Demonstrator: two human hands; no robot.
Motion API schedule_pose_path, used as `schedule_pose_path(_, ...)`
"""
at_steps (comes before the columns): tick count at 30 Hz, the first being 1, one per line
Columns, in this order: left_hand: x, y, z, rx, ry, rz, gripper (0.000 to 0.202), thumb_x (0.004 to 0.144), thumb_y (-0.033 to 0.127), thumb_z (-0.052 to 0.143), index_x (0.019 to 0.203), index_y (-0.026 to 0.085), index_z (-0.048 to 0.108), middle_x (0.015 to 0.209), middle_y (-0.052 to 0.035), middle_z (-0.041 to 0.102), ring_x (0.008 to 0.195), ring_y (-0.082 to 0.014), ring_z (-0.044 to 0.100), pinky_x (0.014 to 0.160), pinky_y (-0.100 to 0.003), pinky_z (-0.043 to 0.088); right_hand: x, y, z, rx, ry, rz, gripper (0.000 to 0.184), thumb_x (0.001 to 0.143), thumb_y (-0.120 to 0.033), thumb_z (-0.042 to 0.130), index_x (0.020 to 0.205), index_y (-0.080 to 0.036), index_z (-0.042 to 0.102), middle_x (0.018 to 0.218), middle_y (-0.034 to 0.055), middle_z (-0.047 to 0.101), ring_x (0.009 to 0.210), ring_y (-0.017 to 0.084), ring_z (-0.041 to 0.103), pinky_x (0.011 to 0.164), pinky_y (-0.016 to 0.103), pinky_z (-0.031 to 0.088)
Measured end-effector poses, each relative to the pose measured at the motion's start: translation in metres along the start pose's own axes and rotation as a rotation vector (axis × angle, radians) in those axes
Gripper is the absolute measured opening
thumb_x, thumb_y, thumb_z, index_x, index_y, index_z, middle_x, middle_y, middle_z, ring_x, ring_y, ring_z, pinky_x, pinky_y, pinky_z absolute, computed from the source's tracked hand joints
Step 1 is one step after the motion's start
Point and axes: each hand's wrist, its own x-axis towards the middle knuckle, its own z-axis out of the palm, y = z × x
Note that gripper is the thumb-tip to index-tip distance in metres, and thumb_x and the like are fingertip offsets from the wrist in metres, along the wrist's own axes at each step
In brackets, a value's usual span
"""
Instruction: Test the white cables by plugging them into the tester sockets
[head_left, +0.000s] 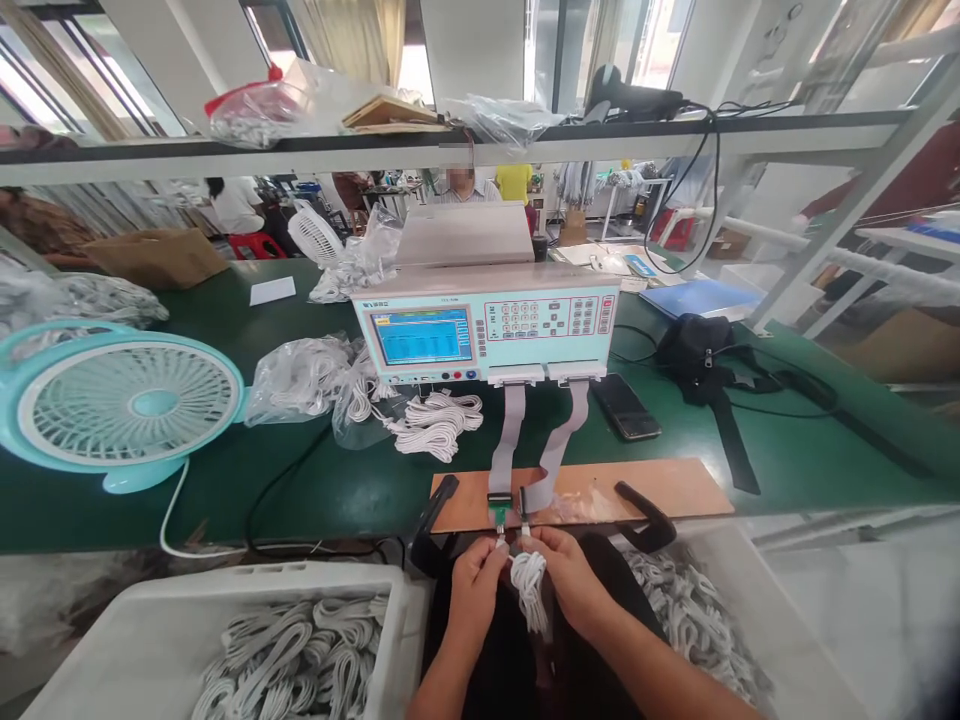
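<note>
Between my hands hangs a coiled white cable (529, 580), bundled in loops. My left hand (478, 572) pinches one of its end plugs at a small green circuit board (500, 512) on a grey ribbon cable. My right hand (564, 570) grips the other end plug, close to the connector (525, 505) of the second ribbon cable. Whether each plug is fully seated is too small to tell. Both ribbon cables run up to a bench tester (487, 325) with a lit blue screen (422, 337).
A wooden board (637, 485) lies along the table's front edge, with black clamps (646, 515). White bins of coiled cables flank my legs, the left bin (247, 578) nearest. A turquoise fan (127, 400), bagged cables (300, 380), a phone (625, 407) and a black bag (697, 350) occupy the green table.
</note>
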Motion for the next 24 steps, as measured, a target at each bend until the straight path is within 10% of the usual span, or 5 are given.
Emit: schedule_pose_path(24, -0.014, 0.016, 0.012, 0.032, 0.203, 0.017, 0.031, 0.079, 0.033, 0.052, 0.056, 0.015, 0.058, 0.051, 0.0018, 0.053, 0.054, -0.0121, 0.049, 0.053, -0.022, 0.038, 0.0, 0.003, -0.009, -0.039, 0.031, 0.041, 0.027, 0.053, -0.032, 0.079, 0.072, -0.017, 0.068, 0.063, 0.0003, 0.066, 0.055, 0.013, 0.057, 0.054, 0.023, 0.043)
